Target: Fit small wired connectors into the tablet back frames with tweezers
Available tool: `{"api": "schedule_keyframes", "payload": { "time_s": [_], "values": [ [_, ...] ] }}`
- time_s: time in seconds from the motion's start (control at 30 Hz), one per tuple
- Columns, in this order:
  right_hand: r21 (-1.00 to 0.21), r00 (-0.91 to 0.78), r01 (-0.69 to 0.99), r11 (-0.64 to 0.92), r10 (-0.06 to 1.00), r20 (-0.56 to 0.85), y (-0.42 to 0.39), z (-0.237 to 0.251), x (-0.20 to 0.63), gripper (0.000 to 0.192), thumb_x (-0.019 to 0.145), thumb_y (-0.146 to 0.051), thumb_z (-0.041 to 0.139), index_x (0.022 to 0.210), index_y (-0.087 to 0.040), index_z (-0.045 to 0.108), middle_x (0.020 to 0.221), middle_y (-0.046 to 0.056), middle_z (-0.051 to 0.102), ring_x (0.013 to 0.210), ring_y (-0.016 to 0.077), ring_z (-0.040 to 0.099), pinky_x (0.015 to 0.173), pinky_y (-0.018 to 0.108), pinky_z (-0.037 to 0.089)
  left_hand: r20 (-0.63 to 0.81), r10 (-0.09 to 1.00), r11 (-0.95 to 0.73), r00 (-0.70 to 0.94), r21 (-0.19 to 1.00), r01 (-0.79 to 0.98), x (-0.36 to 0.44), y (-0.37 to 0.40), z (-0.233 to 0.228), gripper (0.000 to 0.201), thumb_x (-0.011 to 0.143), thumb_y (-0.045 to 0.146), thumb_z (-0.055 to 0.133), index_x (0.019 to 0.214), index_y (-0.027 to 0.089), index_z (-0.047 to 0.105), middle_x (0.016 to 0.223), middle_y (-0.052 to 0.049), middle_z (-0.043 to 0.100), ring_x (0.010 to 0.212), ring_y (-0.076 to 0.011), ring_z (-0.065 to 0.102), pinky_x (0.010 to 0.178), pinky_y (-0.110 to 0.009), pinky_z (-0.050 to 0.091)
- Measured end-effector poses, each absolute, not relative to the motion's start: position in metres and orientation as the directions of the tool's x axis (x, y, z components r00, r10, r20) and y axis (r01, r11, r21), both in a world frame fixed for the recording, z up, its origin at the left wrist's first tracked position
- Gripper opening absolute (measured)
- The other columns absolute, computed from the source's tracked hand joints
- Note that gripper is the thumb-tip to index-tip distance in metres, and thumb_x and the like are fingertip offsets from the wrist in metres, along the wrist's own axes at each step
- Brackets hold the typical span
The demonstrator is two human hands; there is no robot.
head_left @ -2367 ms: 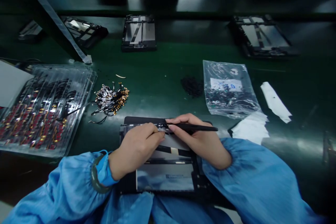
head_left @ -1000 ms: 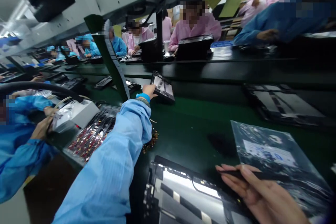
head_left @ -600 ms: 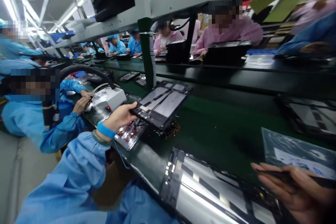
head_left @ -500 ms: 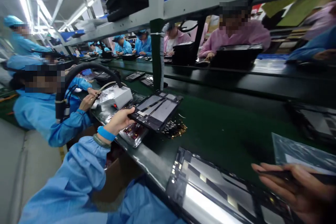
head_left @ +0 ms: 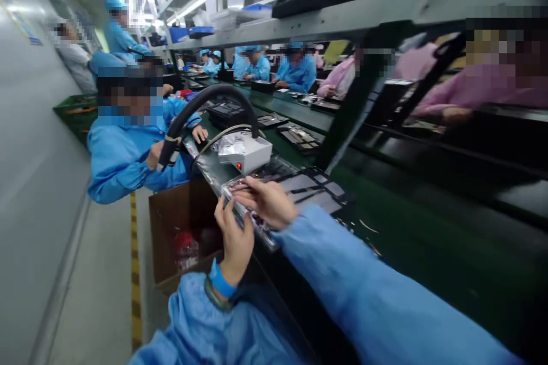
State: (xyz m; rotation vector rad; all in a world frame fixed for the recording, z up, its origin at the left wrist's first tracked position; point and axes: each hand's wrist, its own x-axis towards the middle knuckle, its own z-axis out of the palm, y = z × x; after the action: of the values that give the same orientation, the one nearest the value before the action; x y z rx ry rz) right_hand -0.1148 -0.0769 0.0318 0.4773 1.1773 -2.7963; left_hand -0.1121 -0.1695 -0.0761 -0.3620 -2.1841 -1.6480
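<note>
Both hands meet at the parts tray (head_left: 252,222): left hand (head_left: 235,239) grips its edge, right hand (head_left: 268,201) fingers curl on top.

Left hand (head_left: 234,239) raised with wrist bent back, fingers curled, right hand (head_left: 268,201) reaching across, fingers extended

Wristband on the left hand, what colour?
Bright blue, a snug wristband just below the left hand, above the light blue sleeve. Only the head view shows it.
</note>
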Motion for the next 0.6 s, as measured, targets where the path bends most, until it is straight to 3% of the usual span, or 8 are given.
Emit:
{"api": "schedule_keyframes", "payload": {
  "time_s": [0.1,0.17,0.27,0.47,0.6],
  "values": [
    [-0.607,-0.924,0.266,-0.749,-0.019,-0.381,-0.146,0.001,-0.196,0.015,0.09,-0.022,0.055,0.093,-0.009,0.063,0.084,0.006,0.067,0.069,0.0126,0.064,0.063,0.026,0.055,0.426,-0.3,0.411,-0.854,0.865,0.287,-0.104,-0.221,-0.124,0.035,0.087,0.033,0.048,0.118,0.018,0.049,0.131,-0.016,0.042,0.128,-0.0247,0.04,0.107,-0.045,0.035],
    [-0.54,-0.911,0.296,-0.788,-0.064,-0.407,-0.185,-0.019,-0.235,0.025,0.09,-0.03,0.056,0.11,-0.014,0.058,0.103,0.006,0.063,0.083,0.0155,0.063,0.07,0.033,0.055,0.366,-0.421,0.425,-0.83,0.888,0.176,-0.097,-0.261,-0.157,0.034,0.085,0.037,0.048,0.112,0.016,0.053,0.12,-0.016,0.051,0.119,-0.0263,0.048,0.101,-0.046,0.041],
    [-0.435,-0.901,0.316,-0.843,-0.122,-0.417,-0.224,-0.04,-0.268,0.033,0.09,-0.033,0.056,0.118,-0.016,0.055,0.115,0.008,0.058,0.095,0.0194,0.061,0.078,0.039,0.053,0.257,-0.549,0.407,-0.796,0.913,0.014,-0.081,-0.317,-0.198,0.038,0.078,0.046,0.052,0.101,0.016,0.057,0.105,-0.014,0.058,0.103,-0.0275,0.057,0.091,-0.047,0.049],
    [-0.256,-0.902,0.324,-0.911,-0.215,-0.375,-0.251,-0.058,-0.287,0.032,0.09,-0.032,0.056,0.118,-0.016,0.055,0.116,0.008,0.058,0.096,0.0197,0.06,0.079,0.04,0.053,0.064,-0.692,0.296,-0.719,0.934,-0.201,-0.055,-0.368,-0.246,0.044,0.068,0.052,0.055,0.095,0.017,0.057,0.096,-0.013,0.063,0.087,-0.0266,0.065,0.075,-0.043,0.056],
    [-0.184,-0.903,0.307,-0.934,-0.224,-0.368,-0.257,-0.063,-0.29,0.031,0.09,-0.032,0.056,0.117,-0.016,0.055,0.115,0.008,0.059,0.094,0.0191,0.061,0.078,0.039,0.053,0.025,-0.671,0.259,-0.741,0.944,-0.203,-0.061,-0.357,-0.256,0.042,0.069,0.05,0.054,0.094,0.017,0.058,0.096,-0.013,0.064,0.088,-0.0259,0.066,0.078,-0.042,0.056]
  ]
}}
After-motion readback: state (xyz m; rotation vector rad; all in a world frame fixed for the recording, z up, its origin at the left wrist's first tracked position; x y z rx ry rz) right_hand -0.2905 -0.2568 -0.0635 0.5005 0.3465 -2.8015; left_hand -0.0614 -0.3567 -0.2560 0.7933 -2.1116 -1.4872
